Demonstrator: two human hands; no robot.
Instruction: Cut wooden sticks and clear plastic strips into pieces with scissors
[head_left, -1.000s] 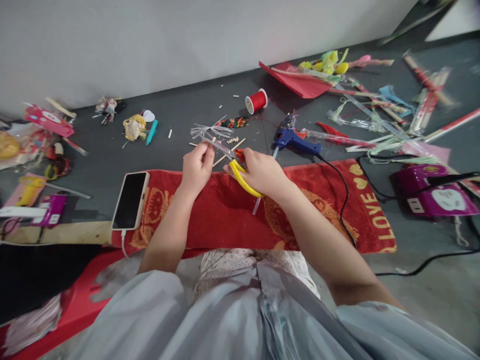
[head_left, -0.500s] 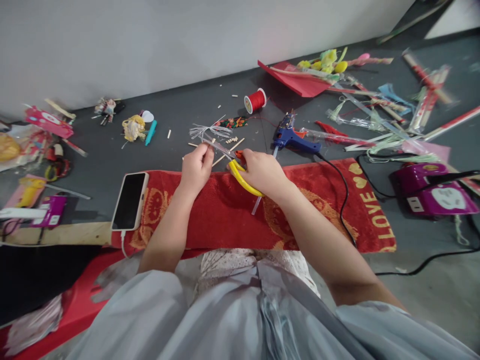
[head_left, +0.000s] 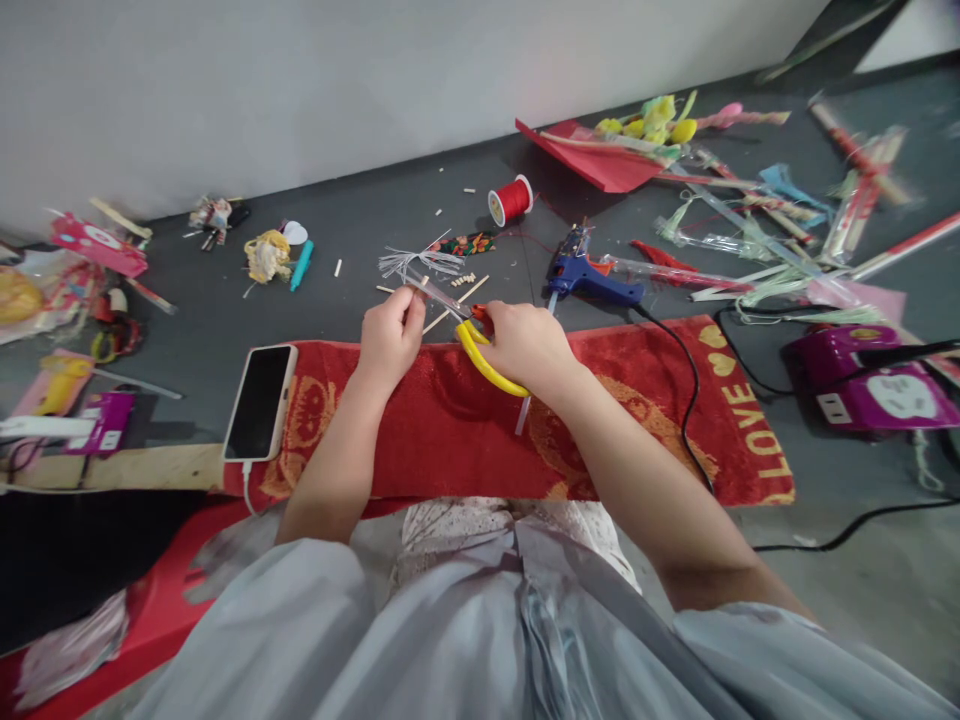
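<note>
My right hand (head_left: pixel 529 345) is closed around the yellow-handled scissors (head_left: pixel 480 362), whose blades point left toward my other fingertips. Finger and thumb of my left hand (head_left: pixel 391 335) pinch a thin pale stick (head_left: pixel 424 283), its tip showing beside the blades. Most of that stick is hidden by the fingers. Just beyond lie short cut stick pieces (head_left: pixel 465 279), a longer thin stick (head_left: pixel 474 289) and a bundle of white strands (head_left: pixel 420 262). A translucent rod (head_left: pixel 523 415) shows below my right wrist, over the red towel (head_left: pixel 435 440).
Right of my hands lies a blue glue gun (head_left: pixel 600 283) with a black cord, behind it a red thread spool (head_left: pixel 511 201). A phone (head_left: pixel 260 403) rests at the towel's left end. A purple power socket block (head_left: pixel 870 380) and several wrapped sticks crowd the right side.
Both hands stay nearly in place, with my left hand slightly further left. The lower end of the translucent rod has shifted a little to the right.
</note>
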